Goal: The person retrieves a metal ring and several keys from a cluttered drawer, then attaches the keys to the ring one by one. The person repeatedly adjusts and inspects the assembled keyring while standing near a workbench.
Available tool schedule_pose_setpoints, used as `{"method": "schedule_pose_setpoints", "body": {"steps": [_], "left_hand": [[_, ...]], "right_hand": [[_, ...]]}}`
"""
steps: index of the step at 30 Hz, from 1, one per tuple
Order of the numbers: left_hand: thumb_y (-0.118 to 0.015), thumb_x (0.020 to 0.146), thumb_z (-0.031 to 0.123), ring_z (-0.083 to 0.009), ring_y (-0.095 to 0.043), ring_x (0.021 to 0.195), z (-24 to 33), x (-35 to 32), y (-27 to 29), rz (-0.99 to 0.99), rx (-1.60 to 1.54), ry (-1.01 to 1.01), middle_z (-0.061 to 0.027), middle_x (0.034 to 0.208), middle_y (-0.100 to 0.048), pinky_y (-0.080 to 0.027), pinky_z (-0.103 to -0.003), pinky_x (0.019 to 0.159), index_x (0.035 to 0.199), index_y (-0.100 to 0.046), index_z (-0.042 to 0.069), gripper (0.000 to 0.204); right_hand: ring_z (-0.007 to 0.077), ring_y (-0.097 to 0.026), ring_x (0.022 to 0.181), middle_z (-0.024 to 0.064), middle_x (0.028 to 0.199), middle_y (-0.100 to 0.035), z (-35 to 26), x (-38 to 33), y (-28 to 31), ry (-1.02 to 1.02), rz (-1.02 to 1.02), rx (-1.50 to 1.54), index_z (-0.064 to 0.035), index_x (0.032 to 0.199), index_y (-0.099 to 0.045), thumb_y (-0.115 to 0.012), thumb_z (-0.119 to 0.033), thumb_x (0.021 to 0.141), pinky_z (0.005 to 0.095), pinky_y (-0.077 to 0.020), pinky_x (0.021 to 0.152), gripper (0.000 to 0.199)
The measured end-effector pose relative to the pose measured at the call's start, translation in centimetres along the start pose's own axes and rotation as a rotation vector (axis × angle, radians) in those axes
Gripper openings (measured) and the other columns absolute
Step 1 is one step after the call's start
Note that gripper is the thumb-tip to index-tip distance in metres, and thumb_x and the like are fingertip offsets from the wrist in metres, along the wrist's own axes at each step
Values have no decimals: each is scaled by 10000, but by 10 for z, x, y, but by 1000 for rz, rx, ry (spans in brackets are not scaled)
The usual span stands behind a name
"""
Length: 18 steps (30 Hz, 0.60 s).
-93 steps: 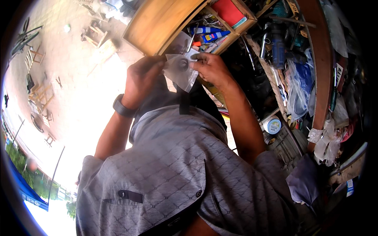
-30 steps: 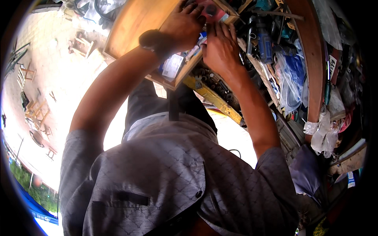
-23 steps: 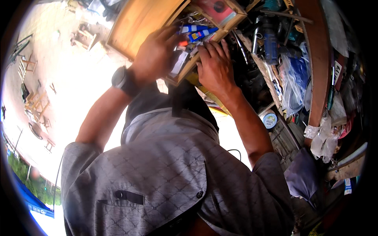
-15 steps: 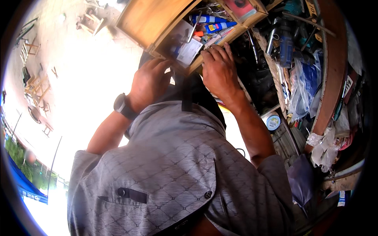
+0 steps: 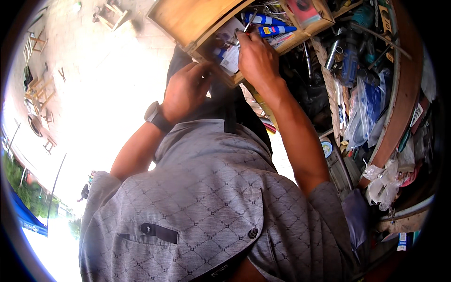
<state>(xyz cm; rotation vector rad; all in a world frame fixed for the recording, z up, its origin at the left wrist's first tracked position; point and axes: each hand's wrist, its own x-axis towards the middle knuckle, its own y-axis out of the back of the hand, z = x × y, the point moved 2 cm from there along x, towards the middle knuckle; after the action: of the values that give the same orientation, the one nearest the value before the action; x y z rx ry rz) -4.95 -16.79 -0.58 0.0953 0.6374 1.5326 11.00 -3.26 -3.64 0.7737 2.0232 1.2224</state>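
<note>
Big wooden box point(image 5: 197, 21) sits open up top, crammed with blue tubes point(image 5: 275, 30) and bits. Right hand point(image 5: 256, 58) reaches inside, fingers pinching a small white card point(image 5: 231, 58) at the box's front edge. Left hand point(image 5: 185, 89), with a black wristwatch point(image 5: 157, 117), hangs just below the box, loosely curled, holding nothing.

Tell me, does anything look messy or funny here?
Yes. The wooden box is crammed: blue tubes and cards lie jumbled where the right hand digs. Beside it, tools and plastic bags pile up untidily.
</note>
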Motion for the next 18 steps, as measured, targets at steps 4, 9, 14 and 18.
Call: {"method": "schedule_pose_setpoints", "body": {"steps": [4, 9, 14, 18], "left_hand": [[-677, 922, 75, -356, -704, 830, -1, -1, 2, -4, 19, -8, -186, 956, -698, -562, -403, 742, 1233, -676, 13, 317], [-687, 915, 79, -364, -701, 836, -4, -1, 1, 13, 30, -10, -180, 960, -698, -562, -408, 741, 1225, -684, 33, 313], [-689, 914, 87, -376, -696, 841, -3, -1, 0, 29, 24, -12, -181, 962, -697, -561, -414, 741, 1211, -692, 43, 300], [-683, 916, 85, -382, -698, 849, -3, -1, -1, 31, 27, -17, -188, 969, -698, -561, -418, 743, 1205, -693, 38, 294]], "right_hand": [[384, -674, 1016, 184, 1068, -690, 2, 4, -5, -47, -71, -84, -29, 1080, -694, -617, -72, 878, 478, -553, 872, 220], [410, -676, 998, 202, 1064, -683, 13, -3, -3, -37, -78, -80, -36, 1110, -698, -647, -89, 876, 487, -555, 853, 246], [421, -688, 937, 235, 1078, -674, 9, 9, 4, -95, 56, 46, 3, 964, -692, -708, -114, 842, 531, -555, 801, 170], [423, -695, 925, 218, 1000, -696, 7, 29, 2, -246, -26, 24, -12, 941, -707, -725, -170, 845, 550, -555, 771, 186]]}}
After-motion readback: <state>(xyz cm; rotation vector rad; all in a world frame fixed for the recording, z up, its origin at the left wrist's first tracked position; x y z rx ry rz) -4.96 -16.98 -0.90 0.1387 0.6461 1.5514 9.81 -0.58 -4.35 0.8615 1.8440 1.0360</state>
